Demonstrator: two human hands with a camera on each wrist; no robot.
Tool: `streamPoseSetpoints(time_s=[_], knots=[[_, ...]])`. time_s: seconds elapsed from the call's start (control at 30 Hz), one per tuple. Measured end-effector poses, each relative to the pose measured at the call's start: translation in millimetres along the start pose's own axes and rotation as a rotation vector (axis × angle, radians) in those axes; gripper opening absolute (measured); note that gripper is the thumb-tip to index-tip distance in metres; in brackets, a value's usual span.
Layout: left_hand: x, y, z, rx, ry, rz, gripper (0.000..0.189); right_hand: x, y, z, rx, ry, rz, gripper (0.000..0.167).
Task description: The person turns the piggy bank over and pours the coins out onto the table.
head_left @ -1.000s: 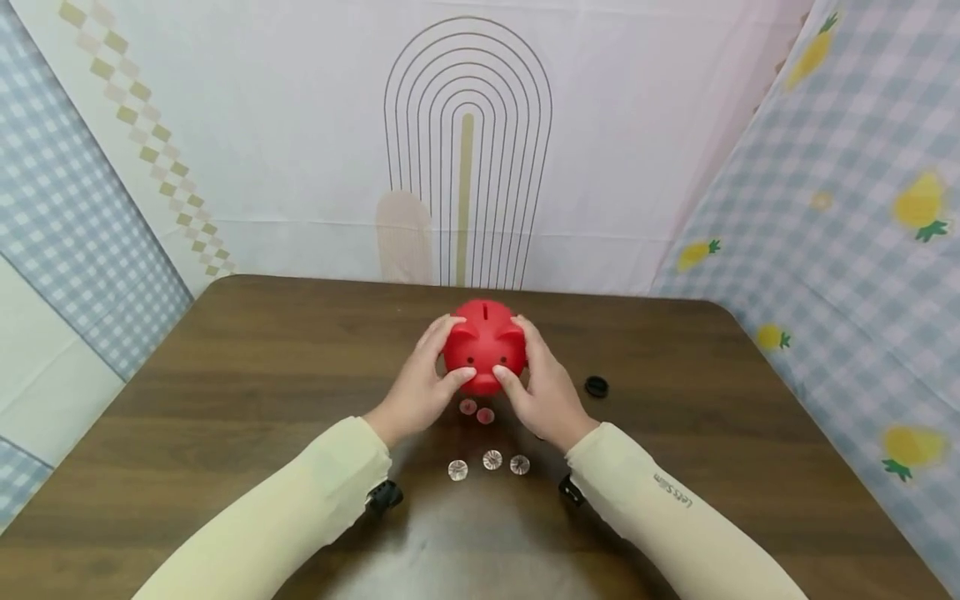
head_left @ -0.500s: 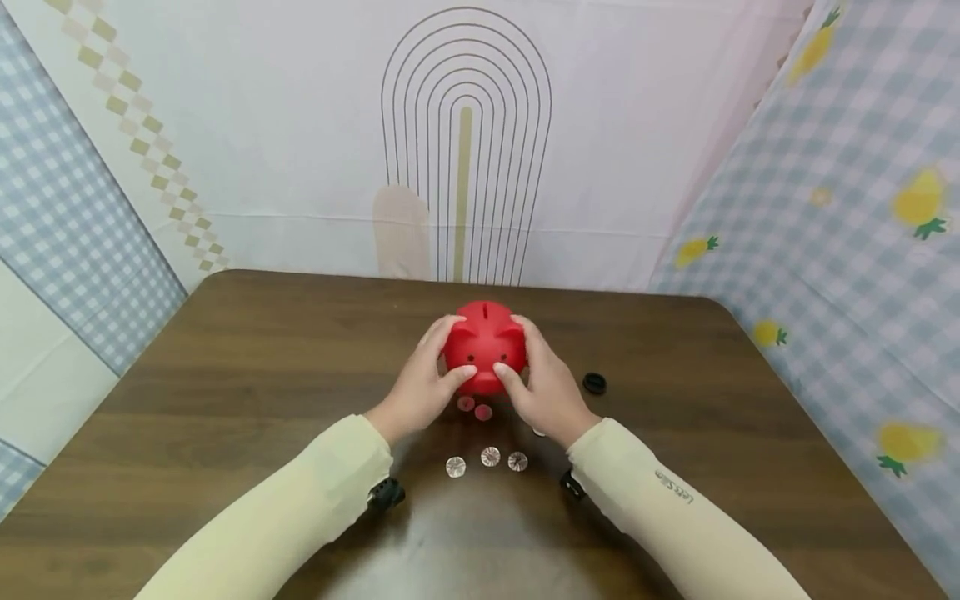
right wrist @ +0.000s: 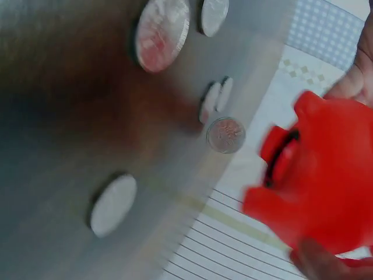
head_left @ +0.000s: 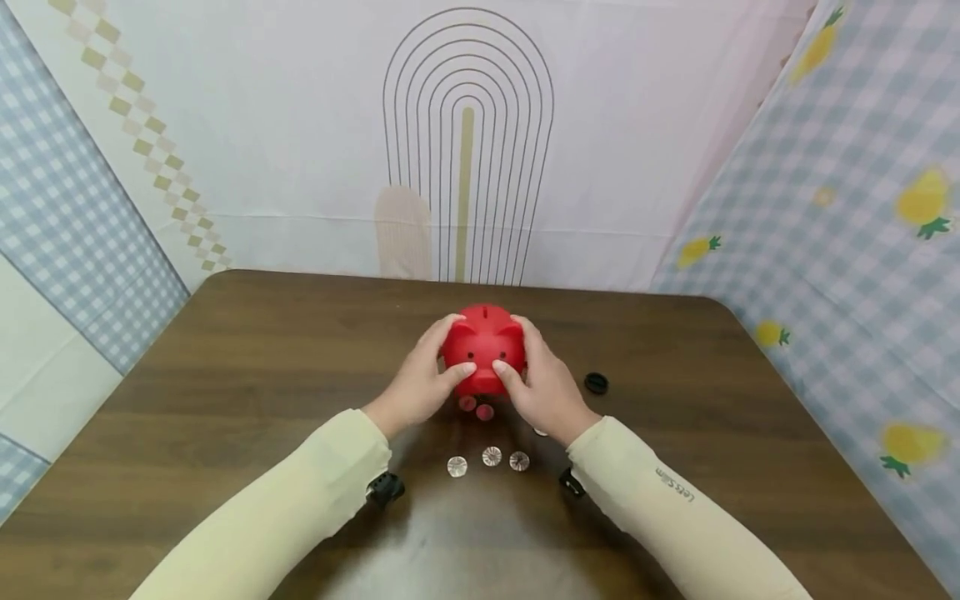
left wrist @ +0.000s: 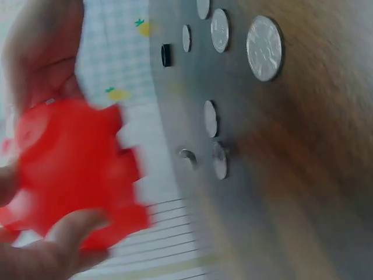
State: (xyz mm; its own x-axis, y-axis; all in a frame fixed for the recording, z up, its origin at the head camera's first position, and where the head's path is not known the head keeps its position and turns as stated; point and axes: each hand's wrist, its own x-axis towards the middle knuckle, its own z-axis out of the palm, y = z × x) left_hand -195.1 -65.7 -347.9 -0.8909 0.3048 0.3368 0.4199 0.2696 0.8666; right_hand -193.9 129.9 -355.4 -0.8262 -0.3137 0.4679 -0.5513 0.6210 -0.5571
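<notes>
A red piggy bank [head_left: 483, 342] is held above the table between both hands, its face toward me and its coin slot [head_left: 485, 312] on top. My left hand [head_left: 416, 390] grips its left side, thumb by the snout. On the other side my right hand [head_left: 549, 393] grips it the same way. In the right wrist view a dark-rimmed round opening [right wrist: 282, 157] shows in its underside between the legs. Coins [head_left: 485, 412] lie under and in front of it. One coin [right wrist: 226, 135] is seen face-on below the opening; whether it touches the table I cannot tell.
Nearer to me lie three silver coins [head_left: 492, 457]. Another coin [head_left: 540, 432] is partly covered by the right wrist. A black round plug [head_left: 596, 383] lies right of the right hand on the brown wooden table [head_left: 300, 350]. Patterned cloths hang behind and beside it.
The piggy bank has tipped slightly, so its slot looks shorter. Both hands keep their grip. The coins on the table show no clear movement; the head view shifts a little.
</notes>
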Motion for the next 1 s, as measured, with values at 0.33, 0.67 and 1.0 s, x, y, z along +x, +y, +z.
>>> streamPoseSetpoints(time_s=[0.33,0.67,1.0], knots=[[2.2,3.5,-1.8,0.108,-0.031,-0.118,0.061,0.9,-1.1,-0.5,0.056,-0.104,0.125,0.062],[-2.3,9.6,1.9,0.097,0.05,0.136,0.061,-2.9,-1.6,-3.1,-0.013,0.145,-0.179,0.065],[-4.6,8.4,3.2,0.081,0.048,0.133,0.061,-3.5,-0.3,-2.8,-0.01,0.112,-0.164,0.062]])
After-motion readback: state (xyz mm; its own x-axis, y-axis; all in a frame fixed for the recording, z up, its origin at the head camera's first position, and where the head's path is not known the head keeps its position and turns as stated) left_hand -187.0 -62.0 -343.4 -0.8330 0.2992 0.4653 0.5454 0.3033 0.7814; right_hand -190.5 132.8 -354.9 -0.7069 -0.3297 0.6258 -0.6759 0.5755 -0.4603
